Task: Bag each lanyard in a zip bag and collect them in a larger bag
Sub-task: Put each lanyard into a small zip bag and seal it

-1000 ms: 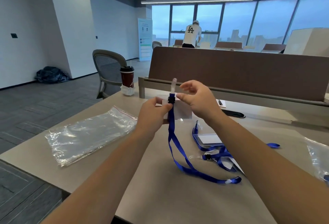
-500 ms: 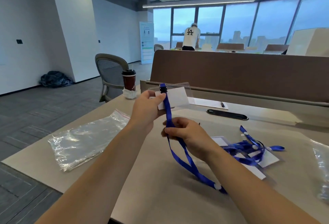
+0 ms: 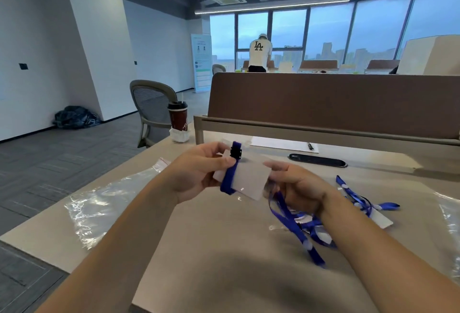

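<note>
From my station I see both hands raised just above the beige bench point(image 3: 224, 250), working on one blue ribbon lanyard point(image 3: 228, 179). The left hand point(image 3: 196, 175) holds its clear plastic card holder point(image 3: 251, 178) with the white insert facing up. The thumb and fingers point(image 3: 224, 161) pinch the holder's left part, and the thumb presses the ribbon flat where it crosses the card. The ribbon's black plastic clip point(image 3: 235, 152) sits at the holder's top edge.

The right hand point(image 3: 298, 188) is at the holder's right edge. Its fingers point(image 3: 276, 166) are curled, with the loose length of the same ribbon running through them and trailing down to the bench. I cannot tell exactly how tightly they pinch it.

To the right of that hand, a tangled heap of more blue lanyards with card holders point(image 3: 358, 200) lies on the bench. A flat stack of clear zip bags with a red seal strip point(image 3: 107, 203) lies on the bench to the left, well apart from the hands. Another clear plastic bag point(image 3: 450, 220) shows at the right edge. A dark red paper cup with a black lid point(image 3: 178, 117) stands at the far left corner.
</note>
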A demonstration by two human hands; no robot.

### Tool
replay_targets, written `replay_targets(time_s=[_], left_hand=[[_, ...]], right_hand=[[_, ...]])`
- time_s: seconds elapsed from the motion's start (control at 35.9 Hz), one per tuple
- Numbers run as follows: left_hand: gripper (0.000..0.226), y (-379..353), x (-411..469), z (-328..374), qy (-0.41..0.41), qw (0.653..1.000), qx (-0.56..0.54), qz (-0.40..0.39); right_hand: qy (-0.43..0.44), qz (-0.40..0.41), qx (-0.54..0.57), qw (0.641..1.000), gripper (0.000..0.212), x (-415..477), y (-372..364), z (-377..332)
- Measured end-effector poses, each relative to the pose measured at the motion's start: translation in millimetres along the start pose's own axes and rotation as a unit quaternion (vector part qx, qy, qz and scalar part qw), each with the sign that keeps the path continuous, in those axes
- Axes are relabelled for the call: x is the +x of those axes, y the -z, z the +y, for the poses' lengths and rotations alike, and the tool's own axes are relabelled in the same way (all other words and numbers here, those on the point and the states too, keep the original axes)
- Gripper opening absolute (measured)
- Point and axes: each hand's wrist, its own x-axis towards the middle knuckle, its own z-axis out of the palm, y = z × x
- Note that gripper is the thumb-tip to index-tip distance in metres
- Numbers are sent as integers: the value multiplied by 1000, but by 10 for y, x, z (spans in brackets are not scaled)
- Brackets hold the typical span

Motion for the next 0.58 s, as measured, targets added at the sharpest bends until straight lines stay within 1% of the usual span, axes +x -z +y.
replay_targets(time_s=[0.06, 0.11, 0.19, 0.28, 0.33, 0.45, 0.53, 0.56, 0.58], left_hand=[[34, -30, -8, -29, 15, 999, 34, -4], [29, -63, 2, -77, 30, 996, 78, 11], [23, -107, 35, -179, 39, 990, 130, 49], [19, -178, 65, -272, 40, 985, 151, 77], [19, -213, 86, -327, 45, 978, 179, 95], [12, -218, 148, -445, 22, 969, 203, 143], [15, -201, 245, -533, 11, 950, 221, 222], [13, -204, 268, -550, 2, 945, 214, 250], [9, -193, 296, -574, -9, 939, 205, 276]], right_hand=[[19, 24, 14, 999, 22, -10, -7, -114], [35, 35, 8, 999, 19, -13, -36, -225], [38, 47, -51, 997, 16, -4, -65, -350], [39, 71, -125, 989, 12, 27, -108, -426], [38, 97, -199, 974, 10, 52, -145, -456], [49, 165, -345, 923, 8, 85, -230, -474], [65, 201, -397, 893, 9, 110, -310, -444], [70, 213, -396, 891, 10, 120, -335, -421], [74, 220, -377, 897, 12, 127, -363, -391]])
